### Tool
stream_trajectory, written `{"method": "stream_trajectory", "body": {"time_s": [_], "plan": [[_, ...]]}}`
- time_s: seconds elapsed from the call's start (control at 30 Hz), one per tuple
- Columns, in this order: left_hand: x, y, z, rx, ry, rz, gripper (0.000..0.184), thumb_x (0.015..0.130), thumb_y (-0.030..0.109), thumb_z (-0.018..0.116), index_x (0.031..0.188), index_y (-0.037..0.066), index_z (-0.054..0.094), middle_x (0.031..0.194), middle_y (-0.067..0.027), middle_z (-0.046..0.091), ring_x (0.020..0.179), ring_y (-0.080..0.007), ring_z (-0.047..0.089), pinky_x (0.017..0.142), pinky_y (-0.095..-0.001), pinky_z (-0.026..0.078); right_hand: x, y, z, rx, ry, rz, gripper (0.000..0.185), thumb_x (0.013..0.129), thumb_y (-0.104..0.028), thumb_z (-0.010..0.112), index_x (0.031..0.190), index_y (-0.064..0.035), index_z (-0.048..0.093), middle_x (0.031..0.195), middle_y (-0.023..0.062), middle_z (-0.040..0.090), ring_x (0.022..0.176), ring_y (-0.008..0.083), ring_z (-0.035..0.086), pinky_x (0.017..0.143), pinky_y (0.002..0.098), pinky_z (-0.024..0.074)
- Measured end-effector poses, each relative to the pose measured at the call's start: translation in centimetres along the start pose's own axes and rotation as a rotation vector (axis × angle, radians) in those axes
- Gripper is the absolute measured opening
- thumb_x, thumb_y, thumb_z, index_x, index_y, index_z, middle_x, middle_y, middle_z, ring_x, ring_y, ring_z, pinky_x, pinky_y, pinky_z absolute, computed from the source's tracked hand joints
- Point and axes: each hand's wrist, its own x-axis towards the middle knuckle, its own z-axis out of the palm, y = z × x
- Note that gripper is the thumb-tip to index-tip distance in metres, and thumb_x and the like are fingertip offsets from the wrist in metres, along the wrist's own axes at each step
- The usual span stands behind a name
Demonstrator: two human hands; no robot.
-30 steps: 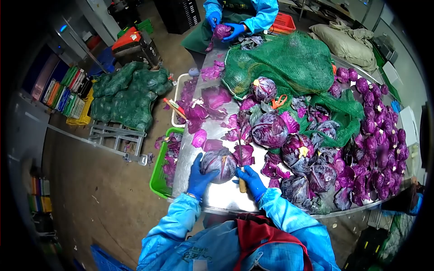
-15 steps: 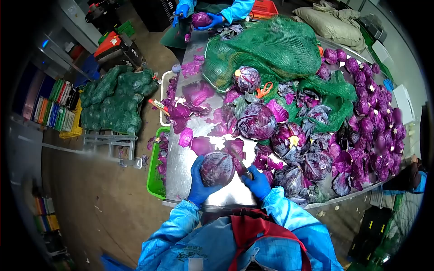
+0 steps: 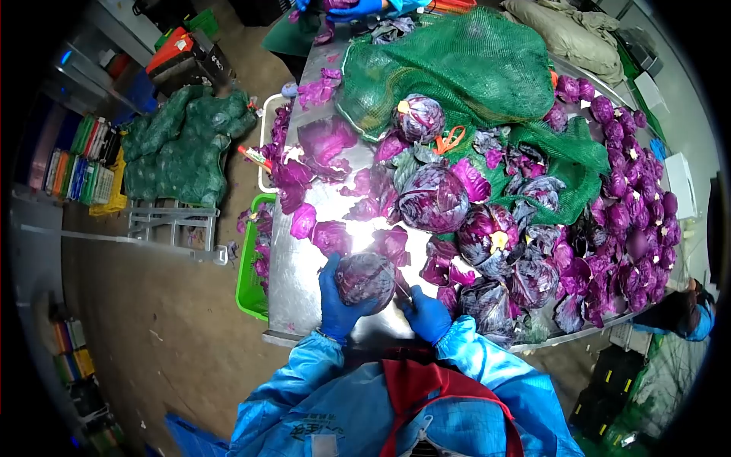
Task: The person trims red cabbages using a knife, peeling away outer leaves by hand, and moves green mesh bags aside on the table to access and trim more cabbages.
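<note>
My left hand [image 3: 339, 306], in a blue glove, holds a red cabbage [image 3: 365, 282] over the near edge of the metal table [image 3: 293, 293]. In my right hand [image 3: 428, 314], also gloved, is a knife [image 3: 401, 287]; its blade is beside the right side of the cabbage and its handle is mostly hidden by my fingers. Loose purple leaves [image 3: 331, 238] lie just beyond the cabbage. To the right of my right hand sit whole dark cabbages [image 3: 484, 303].
Green netting [image 3: 457, 72] covers the table's far part. Many small trimmed cabbages [image 3: 636, 213] are heaped at the right. A green crate [image 3: 250, 286] and a white bin [image 3: 266, 141] with leaves stand at the left. Across the table a co-worker's gloved hand [image 3: 356, 11] shows.
The cabbage has been turned in my left hand. The knife has tilted and its blade is now close against the cabbage. The view has shifted, leaving the co-worker mostly out of frame.
</note>
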Motion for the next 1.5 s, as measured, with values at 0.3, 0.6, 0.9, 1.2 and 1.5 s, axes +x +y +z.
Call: {"method": "stream_trajectory", "body": {"time_s": [0.3,0.6,0.9,1.2,1.5], "plan": [[1.0,-0.4,-0.1,0.175,-0.066,0.007,0.099,0.058,0.015,0.084,0.136,0.002,0.026,0.129,-0.0129,0.037,0.121,-0.0263,0.041,0.103,-0.0382,0.035,1.4,0.3,0.3,-0.072,-0.166,0.055,0.031,0.084,-0.021,0.053,0.105,-0.0032,0.039,0.080,0.0231,0.061,0.071,0.0405,0.061,0.058,0.0490,0.0482],[1.5,-2.6,-0.4,0.102,-0.116,-0.008,0.094,0.061,0.015,0.083,0.136,0.003,0.026,0.125,-0.0137,0.042,0.114,-0.0261,0.047,0.098,-0.0391,0.041,3.6,1.3,2.2,0.002,-0.229,0.123,0.042,0.085,-0.027,0.057,0.111,-0.0006,0.038,0.083,0.0258,0.062,0.079,0.0414,0.061,0.067,0.0495,0.0473],[0.2,-3.7,-0.9,-0.009,-0.143,-0.027,0.099,0.056,0.024,0.086,0.135,0.004,0.030,0.127,-0.0149,0.037,0.117,-0.0287,0.043,0.102,-0.0403,0.036,6.3,5.4,6.9,-0.148,-0.301,-0.201,0.031,0.084,-0.016,0.049,0.109,0.0022,0.049,0.083,0.0245,0.063,0.073,0.0394,0.062,0.063,0.0452,0.0496],[-2.8,0.7,-6.2,-0.192,-0.203,-0.183,0.103,0.059,0.018,0.085,0.139,0.004,0.020,0.135,-0.0139,0.034,0.124,-0.0260,0.038,0.106,-0.0385,0.033,4.9,-1.4,0.6,0.873,-0.459,0.271,0.021,0.084,-0.015,0.063,0.096,-0.0026,0.051,0.064,0.0067,0.055,0.043,0.0121,0.052,0.038,0.0234,0.0427],[-0.4,-0.8,-3.1,-0.255,-0.021,-0.250,0.082,0.067,0.004,0.077,0.134,0.004,0.029,0.125,-0.0128,0.042,0.113,-0.0223,0.046,0.096,-0.0343,0.042,4.9,-2.4,-0.8,0.647,-0.283,-0.035,0.061,0.083,-0.024,0.068,0.136,-0.0097,0.041,0.125,0.0111,0.054,0.119,0.0207,0.046,0.102,0.0361,0.0343]]}}
